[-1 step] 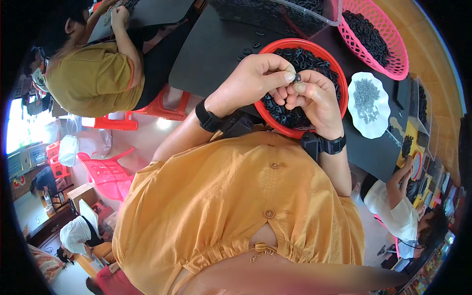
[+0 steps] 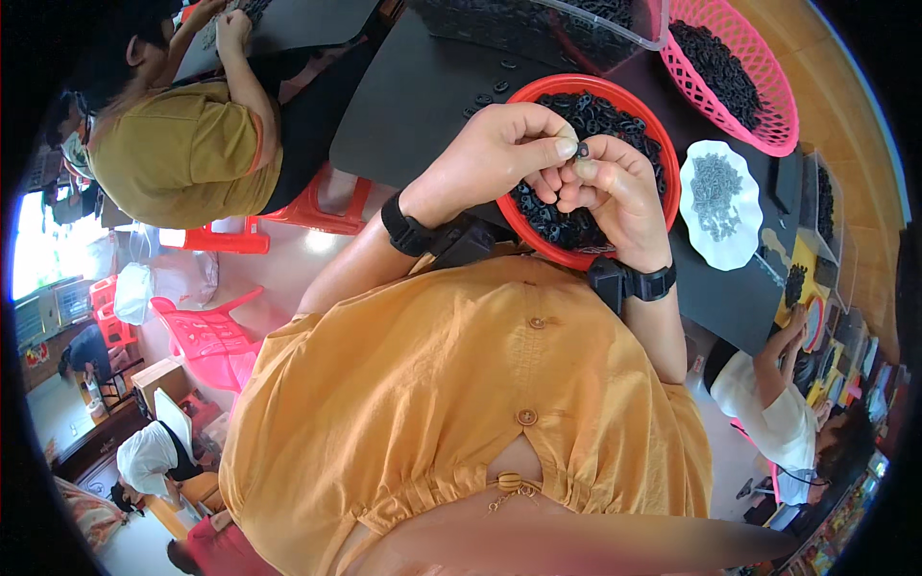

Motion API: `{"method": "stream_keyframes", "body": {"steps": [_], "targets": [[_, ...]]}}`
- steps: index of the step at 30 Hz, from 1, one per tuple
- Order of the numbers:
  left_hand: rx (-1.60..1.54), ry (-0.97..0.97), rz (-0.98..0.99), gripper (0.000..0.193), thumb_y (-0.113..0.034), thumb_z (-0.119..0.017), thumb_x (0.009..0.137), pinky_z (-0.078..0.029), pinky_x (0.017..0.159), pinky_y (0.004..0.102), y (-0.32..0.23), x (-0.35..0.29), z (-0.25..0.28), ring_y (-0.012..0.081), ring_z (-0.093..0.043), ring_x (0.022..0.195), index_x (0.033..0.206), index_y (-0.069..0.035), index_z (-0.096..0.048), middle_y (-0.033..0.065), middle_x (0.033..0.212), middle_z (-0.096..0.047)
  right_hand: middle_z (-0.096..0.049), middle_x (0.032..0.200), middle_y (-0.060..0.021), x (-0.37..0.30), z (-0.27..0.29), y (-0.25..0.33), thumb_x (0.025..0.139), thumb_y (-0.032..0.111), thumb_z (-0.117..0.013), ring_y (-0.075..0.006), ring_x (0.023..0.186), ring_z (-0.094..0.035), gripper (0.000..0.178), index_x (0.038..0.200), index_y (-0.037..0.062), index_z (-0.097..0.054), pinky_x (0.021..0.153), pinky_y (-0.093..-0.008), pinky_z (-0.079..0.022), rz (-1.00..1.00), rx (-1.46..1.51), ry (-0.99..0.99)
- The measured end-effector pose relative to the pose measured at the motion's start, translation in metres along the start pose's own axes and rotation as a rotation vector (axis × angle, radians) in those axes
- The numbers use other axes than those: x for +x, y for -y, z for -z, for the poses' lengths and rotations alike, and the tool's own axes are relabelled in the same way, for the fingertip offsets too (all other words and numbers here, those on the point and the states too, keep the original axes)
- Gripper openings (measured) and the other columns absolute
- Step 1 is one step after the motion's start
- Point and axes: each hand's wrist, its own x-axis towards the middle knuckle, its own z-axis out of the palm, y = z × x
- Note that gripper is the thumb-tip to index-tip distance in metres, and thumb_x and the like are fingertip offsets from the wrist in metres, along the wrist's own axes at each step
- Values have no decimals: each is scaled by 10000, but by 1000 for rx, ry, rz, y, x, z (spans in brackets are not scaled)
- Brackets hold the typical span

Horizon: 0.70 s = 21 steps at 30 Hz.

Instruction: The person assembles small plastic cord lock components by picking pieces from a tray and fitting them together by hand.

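My left hand (image 2: 504, 158) and my right hand (image 2: 622, 197) meet fingertip to fingertip above a red basin (image 2: 595, 82). Between the pinched thumbs and fingers of both is a small black plastic part (image 2: 582, 151), mostly covered by the fingertips. The basin holds a heap of black ring-like parts (image 2: 615, 117). Right of it stands a white scalloped plate (image 2: 706, 256) with many small grey pieces (image 2: 716, 197), too small to make out. Whether one of them is in my fingers cannot be seen.
A clear plastic box (image 2: 499, 29) of black parts stands behind the basin, and a pink basket (image 2: 783, 115) of them at far right. Several loose parts (image 2: 485, 100) lie on the dark table (image 2: 394, 125). Other people work at left and right; a red stool (image 2: 327, 206) stands left.
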Motion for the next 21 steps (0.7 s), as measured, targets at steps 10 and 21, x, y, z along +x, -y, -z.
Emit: {"method": "stream_keyframes", "body": {"steps": [10, 21], "targets": [[163, -25, -11, 175, -163, -631, 924, -518, 568, 220, 0, 11, 13, 100, -609, 600, 987, -2, -656, 35, 732, -632, -655, 897, -42, 0, -10, 24, 909, 125, -629, -108, 762, -654, 182, 1051, 16, -595, 696, -234, -550, 138, -312, -74], [190, -49, -87, 188, -157, -622, 927, -526, 586, 229, -4, 22, 9, 97, -617, 653, 1011, 7, -659, 30, 778, -651, -672, 894, -55, -5, -5, 32, 908, 62, -616, -108, 748, -656, 227, 1123, -10, -616, 707, -232, -546, 202, -378, -183]]}}
